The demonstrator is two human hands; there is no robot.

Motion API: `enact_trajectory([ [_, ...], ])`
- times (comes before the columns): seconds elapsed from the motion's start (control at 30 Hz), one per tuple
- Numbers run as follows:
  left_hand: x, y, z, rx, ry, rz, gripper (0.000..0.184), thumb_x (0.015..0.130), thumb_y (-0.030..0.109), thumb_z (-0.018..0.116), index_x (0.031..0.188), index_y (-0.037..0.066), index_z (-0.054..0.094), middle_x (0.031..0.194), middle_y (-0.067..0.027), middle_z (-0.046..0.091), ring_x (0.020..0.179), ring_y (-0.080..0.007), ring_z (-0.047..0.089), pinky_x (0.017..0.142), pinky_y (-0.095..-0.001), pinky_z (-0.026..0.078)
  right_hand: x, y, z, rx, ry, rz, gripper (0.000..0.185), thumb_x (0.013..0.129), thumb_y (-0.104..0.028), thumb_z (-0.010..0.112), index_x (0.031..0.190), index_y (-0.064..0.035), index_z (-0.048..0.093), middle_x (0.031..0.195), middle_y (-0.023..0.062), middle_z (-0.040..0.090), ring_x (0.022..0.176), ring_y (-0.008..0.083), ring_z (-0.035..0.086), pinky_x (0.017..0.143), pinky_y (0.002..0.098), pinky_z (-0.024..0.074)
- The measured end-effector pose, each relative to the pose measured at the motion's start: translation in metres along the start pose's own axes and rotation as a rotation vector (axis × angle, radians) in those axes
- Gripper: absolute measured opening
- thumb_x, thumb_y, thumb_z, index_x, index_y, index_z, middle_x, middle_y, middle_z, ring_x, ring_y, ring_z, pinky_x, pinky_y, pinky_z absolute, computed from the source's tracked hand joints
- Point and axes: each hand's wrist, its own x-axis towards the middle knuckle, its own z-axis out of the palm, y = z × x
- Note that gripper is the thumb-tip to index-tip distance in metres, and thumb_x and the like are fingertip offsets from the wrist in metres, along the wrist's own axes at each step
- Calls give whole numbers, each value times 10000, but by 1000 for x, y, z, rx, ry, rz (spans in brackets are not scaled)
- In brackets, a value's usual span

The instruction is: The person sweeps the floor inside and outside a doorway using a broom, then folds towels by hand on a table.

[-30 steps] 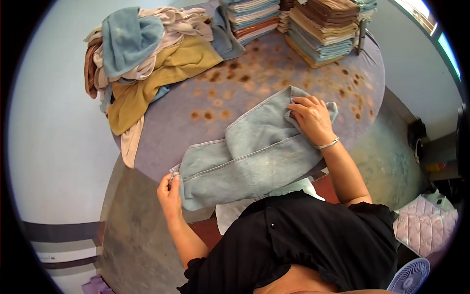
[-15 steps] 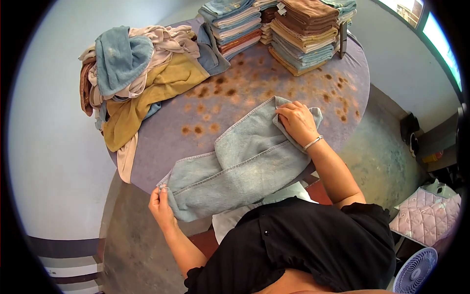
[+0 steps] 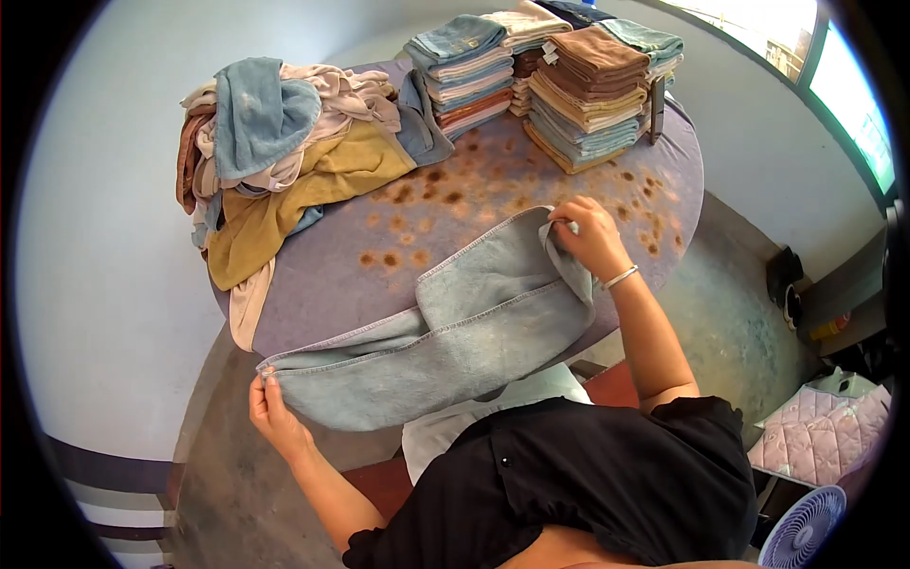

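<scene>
A grey-blue towel (image 3: 455, 351) with stitched edges stretches between my two hands at the near side of the round table (image 3: 327, 284). My left hand (image 3: 273, 408) pinches its left corner, out past the table's edge. At the towel's upper right end, my right hand (image 3: 590, 235) grips the border with curled fingers; a bracelet (image 3: 621, 276) circles that wrist. One layer lies folded over another, with a long seam running along the middle. Part of the towel rests on the tabletop and its lower side hangs toward my lap.
A loose heap of towels (image 3: 313, 175) covers the table's left side. Folded stacks (image 3: 588, 95) stand at the back, beside another stack (image 3: 464, 81). Brown stains mark the purple cloth. A fan (image 3: 804, 526) and a pink quilted pad (image 3: 825, 427) are at lower right.
My left hand has moved left and slightly down, drawing the towel's left end out longer and straighter. My right hand has shifted slightly right while keeping its grip. The camera view has tilted a little.
</scene>
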Motion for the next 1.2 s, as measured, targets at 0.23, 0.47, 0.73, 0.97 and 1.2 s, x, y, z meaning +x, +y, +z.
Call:
enact_trajectory([
  [0.23, 19, 9, -14, -85, 33, -2, 128, 848, 75, 478, 901, 4, 571, 872, -12, 547, 829, -82, 477, 780, -219, 371, 4, 14, -49, -186, 67, 5, 213, 715, -38, 532, 911, -72, 609, 802, 106, 543, 826, 274, 532, 737, 348, 430],
  [0.47, 34, 16, -26, -98, 55, 92, 108, 844, 69, 466, 906, 27, 544, 881, -11, 510, 814, -84, 463, 766, -226, 377, 6, 27, -93, -93, 39, 107, 188, 720, -33, 536, 893, -23, 608, 810, 91, 580, 674, 191, 550, 637, 280, 440],
  [0.73, 43, 18, -42, -176, 125, 72, 128, 874, 90, 452, 951, 27, 533, 909, -29, 520, 848, -106, 484, 781, -249, 395, 0, 45, -121, 627, 86, 280, 162, 839, -51, 513, 979, -3, 580, 829, -22, 557, 763, 49, 505, 709, 187, 407],
  [0.97, 49, 19, -48, -234, 121, 160, 189, 899, 152, 484, 1043, 30, 498, 967, -40, 521, 891, -122, 486, 810, -263, 390, 2, 41, -143, 599, 243, 184, 194, 856, -66, 501, 1026, 9, 557, 885, -6, 546, 822, 53, 485, 752, 186, 379],
  [1.2, 50, 27, -45, -287, 149, 178, 143, 902, 116, 462, 1011, 31, 500, 923, -29, 521, 848, -94, 482, 766, -237, 401, -2, 45, -162, 456, 82, 139, 170, 840, -21, 501, 998, 1, 559, 855, -24, 523, 777, 48, 466, 705, 179, 372],
])
